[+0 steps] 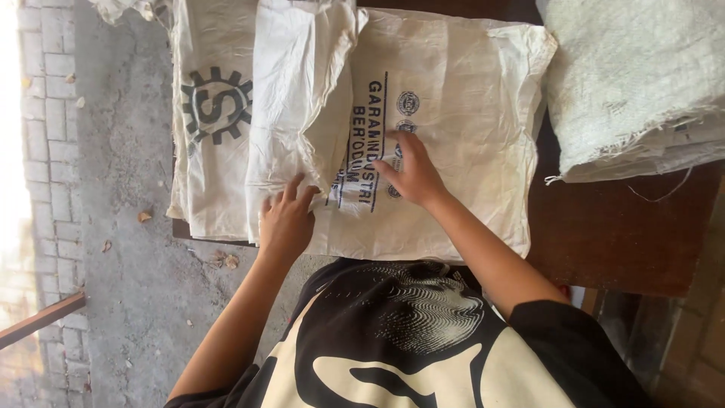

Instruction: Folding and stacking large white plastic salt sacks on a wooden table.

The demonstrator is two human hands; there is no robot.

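Observation:
A white woven sack (468, 113) with dark printing lies flat on a dark brown table (619, 234). Its left part is folded over into a creased flap (298, 98). My left hand (285, 219) rests at the near edge of that flap, fingers spread on the cloth. My right hand (411, 175) presses flat on the printed middle of the sack, fingers apart. Neither hand grips anything. Under the flap another white sack (211, 113) with a dark gear-shaped print hangs over the table's left edge.
A stack of folded white woven sacks (634, 83) lies at the table's far right, with loose threads hanging. Left of the table is a grey concrete floor (121, 227) with dry leaves, bordered by pale paving bricks. A wooden bar (38, 321) is at lower left.

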